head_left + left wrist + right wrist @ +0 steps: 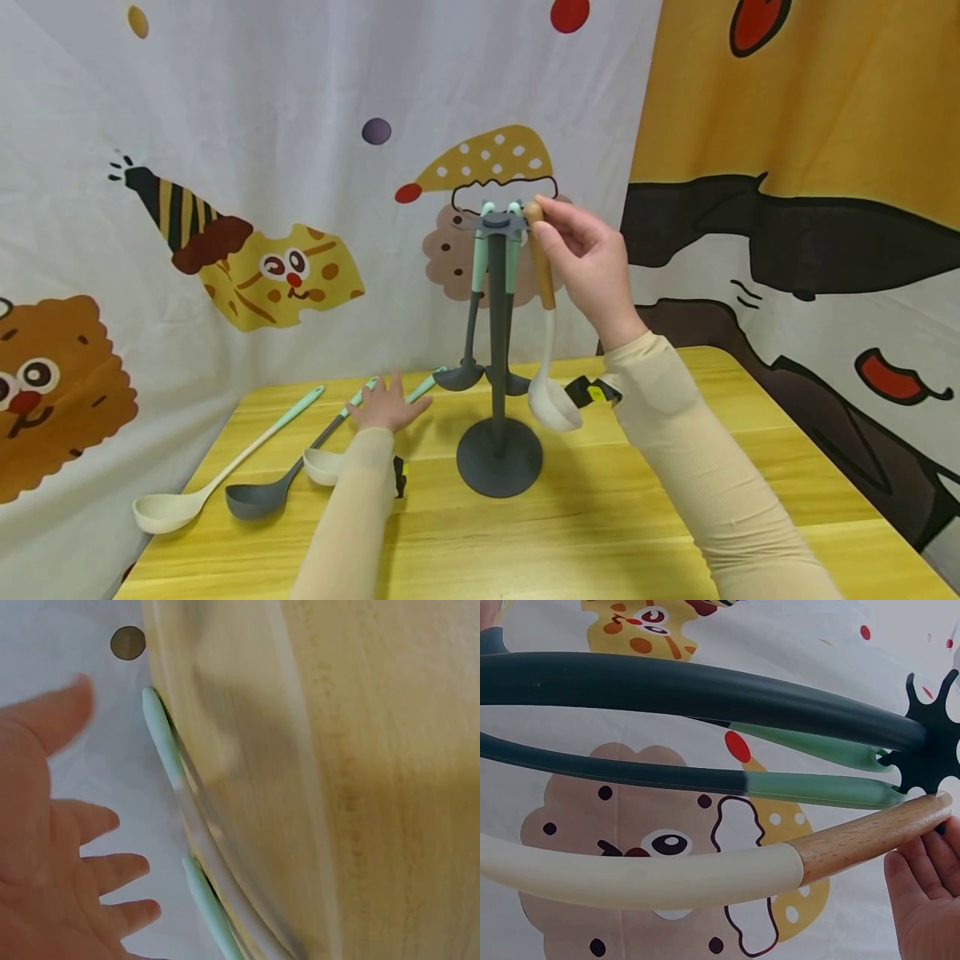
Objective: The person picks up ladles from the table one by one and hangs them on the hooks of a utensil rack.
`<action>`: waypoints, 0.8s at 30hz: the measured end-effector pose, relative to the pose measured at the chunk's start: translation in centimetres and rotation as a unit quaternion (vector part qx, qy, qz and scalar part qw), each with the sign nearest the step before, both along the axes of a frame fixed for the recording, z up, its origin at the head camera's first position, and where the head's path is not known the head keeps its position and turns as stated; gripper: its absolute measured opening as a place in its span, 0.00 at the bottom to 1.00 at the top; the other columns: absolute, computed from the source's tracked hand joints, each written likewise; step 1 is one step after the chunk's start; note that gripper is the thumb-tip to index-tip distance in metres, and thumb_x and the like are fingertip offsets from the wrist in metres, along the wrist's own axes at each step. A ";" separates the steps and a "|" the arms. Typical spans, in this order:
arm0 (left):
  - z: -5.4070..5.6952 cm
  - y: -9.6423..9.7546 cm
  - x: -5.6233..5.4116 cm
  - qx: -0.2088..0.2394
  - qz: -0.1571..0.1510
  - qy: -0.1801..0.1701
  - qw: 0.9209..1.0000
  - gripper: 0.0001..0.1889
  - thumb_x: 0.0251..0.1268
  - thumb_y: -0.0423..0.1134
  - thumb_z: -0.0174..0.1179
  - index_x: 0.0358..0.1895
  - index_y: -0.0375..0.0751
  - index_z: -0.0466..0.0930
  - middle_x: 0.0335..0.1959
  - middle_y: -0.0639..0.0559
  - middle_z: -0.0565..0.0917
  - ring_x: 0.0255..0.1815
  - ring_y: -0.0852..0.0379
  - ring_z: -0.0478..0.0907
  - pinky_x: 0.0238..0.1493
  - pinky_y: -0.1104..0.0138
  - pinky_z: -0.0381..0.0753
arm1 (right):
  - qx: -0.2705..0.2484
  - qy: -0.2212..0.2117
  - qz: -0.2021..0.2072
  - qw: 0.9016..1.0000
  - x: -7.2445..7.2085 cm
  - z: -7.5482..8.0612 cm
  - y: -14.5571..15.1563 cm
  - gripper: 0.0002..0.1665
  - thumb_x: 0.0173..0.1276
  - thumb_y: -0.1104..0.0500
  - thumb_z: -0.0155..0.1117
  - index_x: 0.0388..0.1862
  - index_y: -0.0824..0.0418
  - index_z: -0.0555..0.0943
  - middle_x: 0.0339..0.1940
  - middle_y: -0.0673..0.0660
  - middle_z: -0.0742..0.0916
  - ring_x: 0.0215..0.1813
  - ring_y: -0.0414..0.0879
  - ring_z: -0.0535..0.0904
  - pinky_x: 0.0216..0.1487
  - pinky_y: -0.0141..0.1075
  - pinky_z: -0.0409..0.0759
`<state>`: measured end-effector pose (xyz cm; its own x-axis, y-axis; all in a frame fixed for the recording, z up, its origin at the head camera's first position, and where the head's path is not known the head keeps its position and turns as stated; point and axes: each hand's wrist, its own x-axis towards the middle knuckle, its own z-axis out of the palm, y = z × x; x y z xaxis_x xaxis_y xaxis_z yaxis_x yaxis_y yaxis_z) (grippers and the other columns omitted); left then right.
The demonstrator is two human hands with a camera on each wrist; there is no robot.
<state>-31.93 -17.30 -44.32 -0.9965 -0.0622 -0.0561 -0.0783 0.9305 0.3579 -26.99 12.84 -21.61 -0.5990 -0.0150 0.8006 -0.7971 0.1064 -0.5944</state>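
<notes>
At the top of a dark grey utensil stand (498, 333), my right hand (592, 262) pinches the upper end of a ladle's wooden handle. This ladle (552, 404) is white and hangs with its bowl down. In the right wrist view its handle (870, 834) meets the stand's hooked top; whether it is hooked cannot be seen. Two dark ladles (461, 377) with mint handles hang on the stand. My left hand (387, 407) is spread, holding nothing, over the mint-handled ladles on the table. In the left wrist view its fingers are apart from the handles (163, 731).
A cream ladle (165, 512) lies at the table's left, with a grey ladle (255, 500) beside it. A white-bowled ladle (321, 467) is partly hidden by the left forearm. Behind the wooden table (637, 533) hangs a printed cloth (285, 100).
</notes>
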 end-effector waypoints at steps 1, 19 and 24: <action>0.0 0.0 0.1 -0.008 0.001 -0.003 1.000 0.48 0.66 0.68 0.52 0.79 0.39 0.52 0.76 0.30 0.54 0.75 0.26 0.46 0.66 0.27 0.42 | 0.000 -0.001 0.000 1.000 0.0 0.0 0.0 0.20 0.71 0.67 0.62 0.61 0.69 0.79 0.52 0.62 0.85 0.49 0.43 0.82 0.55 0.33 0.80; -0.5 -0.8 0.4 -0.019 0.028 -0.035 0.999 0.16 0.62 0.44 0.65 0.46 0.35 0.81 0.38 0.40 0.82 0.38 0.42 0.80 0.38 0.46 0.82 | 0.000 0.000 -0.001 1.000 0.3 0.0 0.0 0.20 0.72 0.66 0.61 0.61 0.69 0.79 0.52 0.63 0.85 0.49 0.43 0.82 0.55 0.33 0.80; -1.0 -1.1 0.2 -0.025 0.032 -0.020 0.999 0.11 0.63 0.39 0.64 0.42 0.34 0.82 0.34 0.41 0.82 0.36 0.43 0.81 0.34 0.48 0.82 | 0.000 0.001 -0.001 1.000 0.3 0.0 0.0 0.20 0.72 0.66 0.61 0.61 0.69 0.79 0.52 0.62 0.85 0.49 0.43 0.82 0.55 0.33 0.80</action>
<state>-31.72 -18.43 -45.37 -0.9872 -0.1304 -0.0914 -0.1525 0.9395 0.3067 -26.72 12.80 -21.65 -0.5979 -0.0131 0.8015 -0.7978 0.1073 -0.5933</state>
